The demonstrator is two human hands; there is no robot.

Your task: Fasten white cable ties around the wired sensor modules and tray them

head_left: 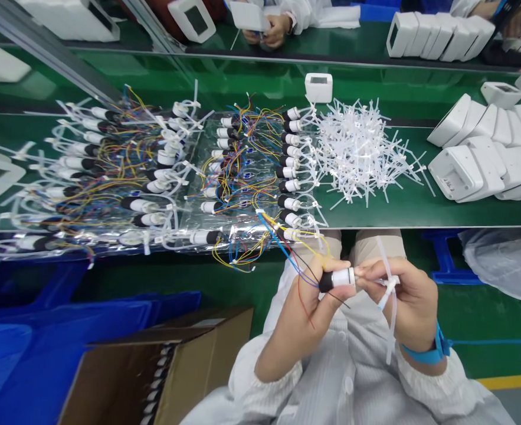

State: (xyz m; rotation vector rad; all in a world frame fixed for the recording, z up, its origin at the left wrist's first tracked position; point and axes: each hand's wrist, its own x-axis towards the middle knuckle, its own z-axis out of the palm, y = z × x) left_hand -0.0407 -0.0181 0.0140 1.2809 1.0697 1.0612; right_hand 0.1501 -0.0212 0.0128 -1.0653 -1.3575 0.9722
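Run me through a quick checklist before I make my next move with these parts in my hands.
1. Black-and-white cylinder gripped: ok, held in the left hand.
2. White tube piece held: ok, in the fingers of the right hand.
3. Tube piece joined to cylinder: cannot tell, fingers cover that end.
4. Loose wires clear of left hand: not ok, some drape across it.
5. More white tube pieces on the bench: ok, a tangled pile lies ahead.

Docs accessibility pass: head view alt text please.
A person's left hand holds a wired cylinder; the right hand, at its white end, holds branched white tubing. A green bench bears similar cylinders, piled white tubing and white devices.
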